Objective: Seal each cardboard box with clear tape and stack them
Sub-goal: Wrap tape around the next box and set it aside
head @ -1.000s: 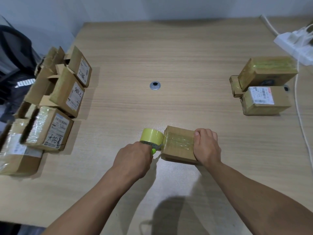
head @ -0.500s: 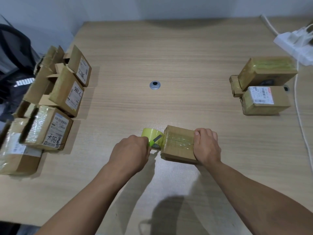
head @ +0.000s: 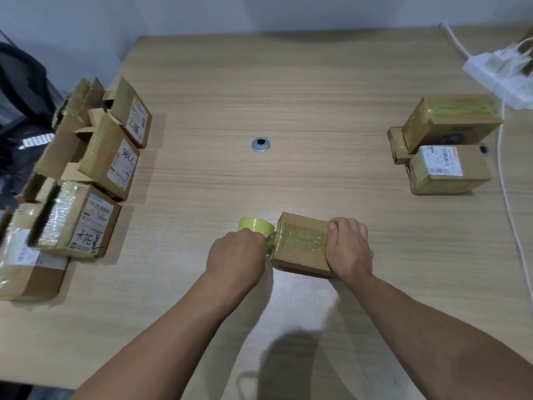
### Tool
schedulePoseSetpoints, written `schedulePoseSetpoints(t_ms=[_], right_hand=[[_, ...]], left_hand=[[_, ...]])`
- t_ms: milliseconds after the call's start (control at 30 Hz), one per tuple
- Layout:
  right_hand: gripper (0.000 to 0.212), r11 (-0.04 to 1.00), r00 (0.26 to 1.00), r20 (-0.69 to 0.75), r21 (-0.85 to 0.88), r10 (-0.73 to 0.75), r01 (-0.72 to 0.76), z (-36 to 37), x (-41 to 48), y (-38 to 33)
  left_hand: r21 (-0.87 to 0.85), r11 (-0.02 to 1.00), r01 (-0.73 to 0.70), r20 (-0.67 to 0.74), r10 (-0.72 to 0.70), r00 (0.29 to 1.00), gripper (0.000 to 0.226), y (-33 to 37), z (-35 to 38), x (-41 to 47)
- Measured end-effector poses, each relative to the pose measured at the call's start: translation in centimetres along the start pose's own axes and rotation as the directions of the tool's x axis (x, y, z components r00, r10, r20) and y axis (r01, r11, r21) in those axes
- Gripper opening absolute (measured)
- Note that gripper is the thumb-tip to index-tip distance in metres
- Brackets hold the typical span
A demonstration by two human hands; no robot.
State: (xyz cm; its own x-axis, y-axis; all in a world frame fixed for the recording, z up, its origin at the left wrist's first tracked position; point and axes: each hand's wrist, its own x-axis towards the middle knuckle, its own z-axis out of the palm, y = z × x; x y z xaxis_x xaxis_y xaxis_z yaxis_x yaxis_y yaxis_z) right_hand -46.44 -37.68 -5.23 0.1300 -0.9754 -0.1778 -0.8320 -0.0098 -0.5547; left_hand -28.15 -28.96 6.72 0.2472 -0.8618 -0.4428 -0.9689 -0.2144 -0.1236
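Over on the left, a crowd of cardboard boxes (head: 86,183) sits along the table (head: 288,82) edge. At least two of them have their flaps open (head: 95,131), so I'd say those are not yet sealed. The one nearest me is glossy with wrap (head: 78,220).

In the middle, close to the near edge, the left hand (head: 236,255) is curled around the yellowish tape roll (head: 255,226), which is pressed against the left end of the current box (head: 301,243). A strip already runs along the top of that box. The right hand (head: 349,249) grips its right end, fingers over the far side and thumb on top. This box looks nearly sealed; cutting the tape seems to be what's left.

Further right, three taped boxes (head: 451,118) are piled up, the top one sitting tilted across the two below. I'd put the job at less than half done.

There is plenty of bare table between the hands and that pile, with only a small metal grommet (head: 260,145) in the centre. The thing to watch is the white cable (head: 510,215) just beyond the pile, which leads up to a power strip (head: 496,70) at the far right corner.
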Motion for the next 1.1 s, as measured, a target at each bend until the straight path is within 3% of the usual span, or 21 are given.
schedulePoseSetpoints(t_ms=[267, 467, 700, 967, 1033, 1100], right_hand=[[0.033, 1.0, 1.0, -0.017, -0.026, -0.002, 0.002, 0.2, 0.1, -0.1], [0.033, 1.0, 1.0, -0.017, -0.012, -0.001, 0.001, 0.0, 0.0, 0.1], [0.034, 0.999, 1.0, -0.014, -0.033, 0.001, -0.001, 0.1, 0.0, -0.2], [0.032, 1.0, 1.0, -0.025, -0.011, -0.012, 0.011, 0.3, 0.0, 0.0], [0.032, 1.0, 0.999, -0.036, -0.017, -0.026, 0.025, 0.5, 0.0, -0.1], [0.03, 0.999, 0.998, -0.053, -0.023, -0.042, 0.041, 0.6, 0.0, -0.2]], left_hand=[[-0.054, 0.999, 0.003, 0.029, -0.001, 1.0, 0.019, -1.0, 1.1, -0.7], [-0.193, 0.981, -0.006, -0.038, -0.002, 0.999, 0.022, -3.4, 3.0, -1.8], [-0.372, 0.923, -0.101, 0.205, 0.188, 0.96, 0.022, -6.8, 10.0, -0.7], [-0.307, 0.939, -0.157, 0.123, 0.203, 0.971, 0.019, -6.0, 14.7, 0.5], [-0.332, 0.935, -0.125, 0.133, 0.178, 0.975, 0.025, -6.3, 14.2, 0.7], [-0.404, 0.91, -0.097, 0.042, 0.124, 0.991, 0.029, -6.7, 12.0, 1.4]])
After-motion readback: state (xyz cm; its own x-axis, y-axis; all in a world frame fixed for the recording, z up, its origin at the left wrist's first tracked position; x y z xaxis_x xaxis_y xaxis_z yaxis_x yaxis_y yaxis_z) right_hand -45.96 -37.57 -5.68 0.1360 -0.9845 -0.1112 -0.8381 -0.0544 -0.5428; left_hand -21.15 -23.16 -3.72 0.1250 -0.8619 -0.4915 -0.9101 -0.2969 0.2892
